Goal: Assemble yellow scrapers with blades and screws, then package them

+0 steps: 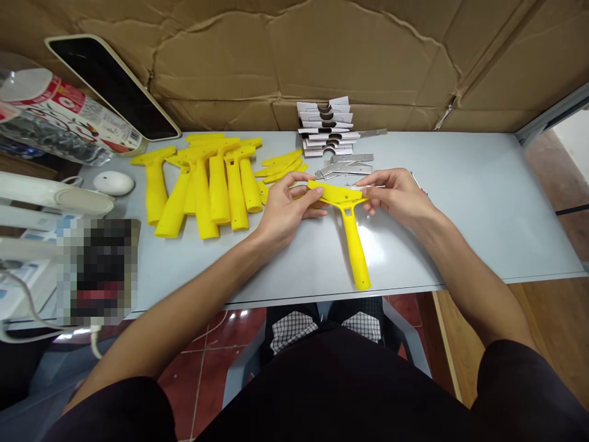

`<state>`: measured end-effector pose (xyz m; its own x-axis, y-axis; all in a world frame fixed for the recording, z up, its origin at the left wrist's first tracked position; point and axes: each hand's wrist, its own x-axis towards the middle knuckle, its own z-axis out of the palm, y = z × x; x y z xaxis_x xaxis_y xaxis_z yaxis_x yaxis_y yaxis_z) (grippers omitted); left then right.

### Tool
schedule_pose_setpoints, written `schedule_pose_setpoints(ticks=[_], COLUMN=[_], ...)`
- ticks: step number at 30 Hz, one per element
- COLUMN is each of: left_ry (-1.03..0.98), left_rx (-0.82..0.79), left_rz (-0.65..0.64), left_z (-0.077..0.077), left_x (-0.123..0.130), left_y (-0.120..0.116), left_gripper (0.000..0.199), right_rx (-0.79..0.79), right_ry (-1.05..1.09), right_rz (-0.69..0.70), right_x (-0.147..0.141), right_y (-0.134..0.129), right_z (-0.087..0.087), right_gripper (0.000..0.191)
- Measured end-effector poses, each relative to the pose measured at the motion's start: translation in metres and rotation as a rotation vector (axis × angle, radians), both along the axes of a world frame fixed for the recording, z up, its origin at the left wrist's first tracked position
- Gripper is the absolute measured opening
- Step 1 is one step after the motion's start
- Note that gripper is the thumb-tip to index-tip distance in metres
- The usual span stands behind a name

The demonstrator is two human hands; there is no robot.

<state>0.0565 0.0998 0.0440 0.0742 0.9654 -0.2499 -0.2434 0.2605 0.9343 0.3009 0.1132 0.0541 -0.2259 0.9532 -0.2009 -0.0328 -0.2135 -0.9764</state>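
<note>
A yellow T-shaped scraper handle (354,245) hangs over the table's front part, its grip pointing toward me. A flat yellow plate (338,193) lies against its head, slightly askew, with a narrow gap at the right. My left hand (289,205) pinches the left end of the head and plate between thumb and fingers. At the right end, my right hand (396,195) closes thumb and forefinger on the head's tip. Small metal bits (350,184) show beside the right fingertips, too small to name. Just beyond lie several flat metal strips (352,164).
Several yellow scraper handles (200,190) are heaped at left, beside loose yellow plates (280,166). Stacked paper-wrapped blades (326,129) stand by the cardboard (276,61). A white mouse (113,183), a plastic bottle (69,110), a dark-screened tablet (110,86) and a blurred-out device (101,270) occupy the left.
</note>
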Motion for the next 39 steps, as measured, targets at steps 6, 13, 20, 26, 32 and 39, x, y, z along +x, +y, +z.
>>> schedule_pose_setpoints(ticks=[6, 13, 20, 26, 32, 39], left_ry=[0.08, 0.101, 0.11, 0.121, 0.172, 0.148], left_rx=[0.015, -0.016, -0.038, -0.031, -0.033, -0.038], left_rz=[-0.001, -0.06, -0.079, -0.063, -0.034, -0.004], left_z=[0.004, 0.008, 0.006, 0.008, 0.008, 0.006], left_x=[0.0, -0.002, -0.001, -0.002, 0.0, 0.001], left_y=[0.0, 0.001, -0.001, -0.002, -0.003, -0.004], left_gripper=[0.015, 0.014, 0.02, 0.024, 0.02, 0.02], right_rx=[0.005, 0.012, 0.008, 0.001, -0.015, -0.02], right_ry=[0.021, 0.012, 0.044, 0.081, 0.092, 0.104], right_rz=[-0.002, 0.002, 0.025, 0.043, 0.061, 0.067], right_x=[0.0, 0.001, 0.001, 0.002, 0.002, 0.001], right_y=[0.0, 0.001, 0.002, 0.003, 0.002, 0.002], right_z=[0.0, -0.001, -0.005, -0.01, -0.01, -0.009], right_gripper=[0.024, 0.024, 0.022, 0.028, 0.029, 0.029])
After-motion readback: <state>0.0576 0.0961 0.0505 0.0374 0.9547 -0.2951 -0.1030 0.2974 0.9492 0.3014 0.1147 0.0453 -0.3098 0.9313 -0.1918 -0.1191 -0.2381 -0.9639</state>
